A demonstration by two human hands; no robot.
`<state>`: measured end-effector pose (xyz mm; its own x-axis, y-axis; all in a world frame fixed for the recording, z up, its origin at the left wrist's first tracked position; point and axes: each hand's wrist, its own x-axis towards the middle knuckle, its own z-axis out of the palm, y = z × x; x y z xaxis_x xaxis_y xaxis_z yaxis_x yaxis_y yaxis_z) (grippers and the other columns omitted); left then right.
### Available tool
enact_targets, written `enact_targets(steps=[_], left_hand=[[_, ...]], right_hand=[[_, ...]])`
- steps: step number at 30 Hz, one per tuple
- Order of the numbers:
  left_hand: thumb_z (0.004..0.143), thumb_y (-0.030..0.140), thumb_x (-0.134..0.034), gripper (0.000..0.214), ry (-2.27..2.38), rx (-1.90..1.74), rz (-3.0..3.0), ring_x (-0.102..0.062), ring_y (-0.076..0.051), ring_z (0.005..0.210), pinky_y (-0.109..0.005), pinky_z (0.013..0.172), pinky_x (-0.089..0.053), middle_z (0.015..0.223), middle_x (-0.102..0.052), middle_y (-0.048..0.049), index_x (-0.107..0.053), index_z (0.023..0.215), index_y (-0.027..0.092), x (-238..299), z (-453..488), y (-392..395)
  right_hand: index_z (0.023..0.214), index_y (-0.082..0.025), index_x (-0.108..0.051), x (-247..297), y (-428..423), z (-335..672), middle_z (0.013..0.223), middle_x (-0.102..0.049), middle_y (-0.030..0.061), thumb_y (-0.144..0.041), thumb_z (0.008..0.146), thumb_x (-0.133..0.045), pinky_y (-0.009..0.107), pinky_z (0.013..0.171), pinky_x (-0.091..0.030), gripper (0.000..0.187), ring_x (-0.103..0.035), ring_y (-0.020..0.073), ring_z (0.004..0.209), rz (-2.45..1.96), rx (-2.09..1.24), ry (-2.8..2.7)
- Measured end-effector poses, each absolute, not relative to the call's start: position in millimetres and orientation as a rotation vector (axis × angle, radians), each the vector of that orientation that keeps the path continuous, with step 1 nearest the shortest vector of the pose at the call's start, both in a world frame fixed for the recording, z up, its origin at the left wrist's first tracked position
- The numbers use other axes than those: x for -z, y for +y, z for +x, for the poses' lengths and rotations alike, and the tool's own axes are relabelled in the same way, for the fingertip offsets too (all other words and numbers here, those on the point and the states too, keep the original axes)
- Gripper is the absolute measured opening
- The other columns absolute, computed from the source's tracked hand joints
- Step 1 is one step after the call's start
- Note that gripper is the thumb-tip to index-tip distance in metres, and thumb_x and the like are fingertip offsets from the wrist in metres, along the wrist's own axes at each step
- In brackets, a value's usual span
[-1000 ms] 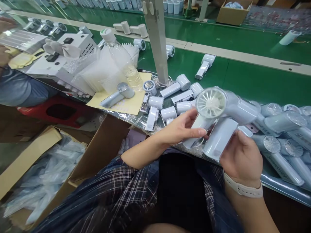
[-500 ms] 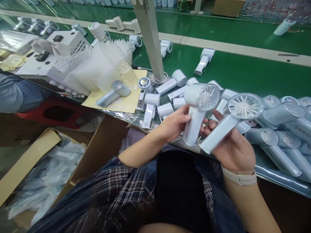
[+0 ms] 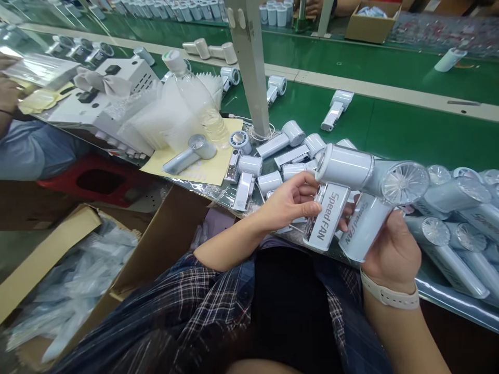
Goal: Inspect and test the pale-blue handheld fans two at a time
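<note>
My left hand (image 3: 294, 202) grips a light blue handheld fan (image 3: 331, 208) by its handle, thumb on the front beside the grey "SpeedFAN" lettering. Its head points to the right. Right against it is a second handheld fan (image 3: 368, 218), held by my right hand (image 3: 393, 249), which wears a pale wristband. This one has clear film gathered in pleats over the round end of its head. Some fingers of my right hand are hidden behind the two fans. Loose fans (image 3: 268, 182) lie in a heap on the bench just beyond my left hand.
Film-wrapped fans (image 3: 448, 239) are stacked at right. A green conveyor (image 3: 390, 124) runs behind a metal post (image 3: 253, 78). Left are a plastic bottle (image 3: 198, 98), clear bags, a fan on yellow paper (image 3: 214, 174) and a white machine (image 3: 97, 104). An open carton (image 3: 156, 244) holds plastic film. Another person's arm shows far left.
Both fans have turned in my hands, so the lettering on each handle now faces me. The left fan's head has swung to the right. The view has shifted slightly.
</note>
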<state>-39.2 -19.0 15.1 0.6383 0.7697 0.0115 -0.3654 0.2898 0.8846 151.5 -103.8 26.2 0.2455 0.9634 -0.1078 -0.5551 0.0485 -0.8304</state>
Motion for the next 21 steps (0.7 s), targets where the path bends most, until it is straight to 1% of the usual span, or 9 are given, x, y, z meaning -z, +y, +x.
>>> enact_targets(steps=[4,6,9,11,13,15,17,19,21], left_hand=[[0.062,0.062,-0.103,0.076,0.572,-0.806,0.996,-0.071,-0.014,0.086,-0.026,0.079,-0.055,0.097,-0.07,-0.0008,-0.055,0.103,0.021,-18.2,-39.2,-19.6],[0.062,0.06,-0.104,0.075,0.588,-0.808,1.009,-0.069,-0.013,0.086,-0.026,0.081,-0.054,0.095,-0.067,0.0004,-0.056,0.103,0.02,-21.0,-39.6,-20.9],[0.066,0.045,-0.104,0.064,0.595,-0.811,1.089,-0.066,-0.012,0.086,-0.024,0.08,-0.052,0.094,-0.065,0.0008,-0.061,0.106,0.02,-25.2,-40.4,-23.9],[0.07,0.035,-0.1,0.056,0.603,-0.821,1.169,-0.068,-0.014,0.09,-0.025,0.081,-0.052,0.099,-0.07,-0.0018,-0.065,0.11,0.021,-26.7,-41.0,-25.6],[0.073,0.031,-0.094,0.05,0.631,-0.852,1.29,-0.072,-0.019,0.097,-0.029,0.088,-0.056,0.105,-0.075,-0.005,-0.069,0.114,0.021,-27.1,-41.8,-25.9],[0.074,0.032,-0.091,0.044,0.632,-0.887,1.442,-0.075,-0.027,0.109,-0.04,0.103,-0.058,0.111,-0.079,-0.0084,-0.076,0.114,0.02,-27.3,-42.7,-24.6],[0.079,0.04,-0.089,0.035,0.568,-0.943,1.595,-0.072,-0.034,0.127,-0.05,0.12,-0.051,0.119,-0.082,-0.0109,-0.082,0.108,0.021,-27.7,-43.5,-22.4],[0.089,0.048,-0.082,0.027,0.479,-1.034,1.724,-0.065,-0.035,0.143,-0.056,0.131,-0.039,0.125,-0.083,-0.0103,-0.086,0.104,0.027,-28.2,-43.9,-20.7],[0.098,0.051,-0.072,0.023,0.446,-1.13,1.838,-0.064,-0.032,0.146,-0.059,0.136,-0.031,0.122,-0.084,-0.0077,-0.087,0.1,0.033,-28.8,-44.7,-20.6]], right_hand=[[0.112,-0.023,-0.083,-20.6,-102.0,154.4,0.1,-0.083,0.0079,-0.05,0.094,-0.08,0.046,0.079,-0.068,0.032,-0.078,0.0272,0.088,-0.952,-1.141,-0.582],[0.116,-0.028,-0.083,-19.8,-100.2,152.9,0.101,-0.084,0.0051,-0.042,0.098,-0.075,0.049,0.084,-0.068,0.023,-0.079,0.0269,0.087,-0.971,-1.109,-0.588],[0.111,-0.03,-0.083,-18.9,-99.7,149.3,0.101,-0.085,0.0038,-0.041,0.101,-0.067,0.051,0.093,-0.067,0.021,-0.081,0.0281,0.095,-0.979,-1.076,-0.632],[0.112,-0.03,-0.082,-19.0,-102.2,148.1,0.109,-0.085,0.0045,-0.041,0.097,-0.071,0.053,0.101,-0.066,0.021,-0.079,0.031,0.114,-0.987,-1.04,-0.669],[0.116,-0.029,-0.08,-21.1,-106.5,149.0,0.118,-0.084,0.0051,-0.036,0.087,-0.084,0.056,0.11,-0.061,0.03,-0.074,0.0337,0.129,-1.038,-0.969,-0.756],[0.117,-0.028,-0.08,-25.2,-111.5,151.4,0.129,-0.081,0.0067,-0.03,0.074,-0.097,0.061,0.122,-0.052,0.046,-0.069,0.0367,0.138,-1.103,-0.88,-0.936],[0.117,-0.03,-0.081,-30.0,-115.8,153.7,0.14,-0.078,0.0068,-0.032,0.069,-0.101,0.064,0.133,-0.039,0.052,-0.061,0.0389,0.148,-1.099,-0.776,-1.153],[0.113,-0.034,-0.082,-34.1,-119.1,154.4,0.142,-0.077,0.0026,-0.04,0.08,-0.095,0.065,0.138,-0.029,0.036,-0.054,0.0366,0.156,-1.062,-0.673,-1.292],[0.104,-0.038,-0.084,-36.6,-122.0,153.5,0.134,-0.081,-0.0013,-0.046,0.095,-0.082,0.067,0.139,-0.029,0.013,-0.055,0.0323,0.156,-1.069,-0.573,-1.313]])
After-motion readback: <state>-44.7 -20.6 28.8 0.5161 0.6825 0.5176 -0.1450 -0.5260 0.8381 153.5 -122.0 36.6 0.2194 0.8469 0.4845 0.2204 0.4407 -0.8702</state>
